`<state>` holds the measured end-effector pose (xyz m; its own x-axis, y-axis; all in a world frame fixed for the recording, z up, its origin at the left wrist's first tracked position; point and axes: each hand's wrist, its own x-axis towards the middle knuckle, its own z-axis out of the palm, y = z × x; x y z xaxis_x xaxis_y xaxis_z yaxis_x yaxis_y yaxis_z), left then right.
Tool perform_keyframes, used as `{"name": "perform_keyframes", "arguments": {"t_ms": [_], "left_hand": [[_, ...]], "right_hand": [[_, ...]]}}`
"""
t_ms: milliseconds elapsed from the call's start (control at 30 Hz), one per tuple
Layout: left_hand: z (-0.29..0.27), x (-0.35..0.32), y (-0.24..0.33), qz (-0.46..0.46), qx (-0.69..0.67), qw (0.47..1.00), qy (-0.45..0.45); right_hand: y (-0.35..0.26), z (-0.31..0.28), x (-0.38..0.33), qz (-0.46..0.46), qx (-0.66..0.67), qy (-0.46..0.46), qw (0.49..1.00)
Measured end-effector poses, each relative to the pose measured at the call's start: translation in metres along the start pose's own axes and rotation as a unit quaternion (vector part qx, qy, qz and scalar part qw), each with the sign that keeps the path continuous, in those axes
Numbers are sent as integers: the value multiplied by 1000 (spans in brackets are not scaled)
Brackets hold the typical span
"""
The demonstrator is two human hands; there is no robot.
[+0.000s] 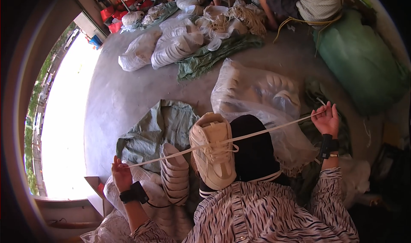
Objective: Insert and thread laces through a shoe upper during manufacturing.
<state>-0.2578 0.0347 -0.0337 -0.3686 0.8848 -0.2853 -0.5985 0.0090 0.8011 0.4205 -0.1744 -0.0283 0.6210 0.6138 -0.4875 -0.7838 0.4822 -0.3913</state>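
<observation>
A beige sneaker (212, 157) rests on my lap against my dark trousers, its toe toward me. One pale shoelace (274, 127) is pulled taut across the shoe's front, sloping up from left to right. My left hand (122, 177), out at the lower left, pinches one end of it. At the right and higher up, my right hand (327, 122) has its fingers closed on the other end, and a short tip sticks out past them. More lace shows over the shoe's tongue, with a small loop at its right side.
A stack of nested pale shoe pieces (174, 176) stands left of the sneaker, beside a green woven sack (158, 123). Ahead lies a clear plastic bag (257, 88) of pale pieces. Farther off are more filled bags (177, 43), a seated person (319, 5) and a large green sack (361, 63).
</observation>
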Motion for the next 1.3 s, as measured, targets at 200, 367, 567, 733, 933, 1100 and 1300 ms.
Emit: {"name": "perform_keyframes", "arguments": {"t_ms": [200, 367, 567, 733, 933, 1100, 1300], "left_hand": [[121, -146, -92, 140, 467, 778, -396], [163, -173, -131, 339, 599, 577, -440], [147, -155, -144, 250, 582, 663, -399], [148, -174, -149, 271, 535, 732, -324], [136, -160, -148, 208, 548, 743, -324], [131, -151, -149, 261, 525, 723, -366], [152, -169, -129, -61, 364, 865, -340]], "right_hand": [[70, 30, -3, 80, -244, -282, 925], [153, 77, -69, 65, -607, -412, 677], [168, 71, -50, -70, -668, -470, 573], [151, 52, -28, -35, -653, -333, 680], [161, 57, -81, -264, -650, -510, 498], [183, 55, -87, -335, -693, -572, 282], [190, 61, -82, -410, -603, -565, 386]]}}
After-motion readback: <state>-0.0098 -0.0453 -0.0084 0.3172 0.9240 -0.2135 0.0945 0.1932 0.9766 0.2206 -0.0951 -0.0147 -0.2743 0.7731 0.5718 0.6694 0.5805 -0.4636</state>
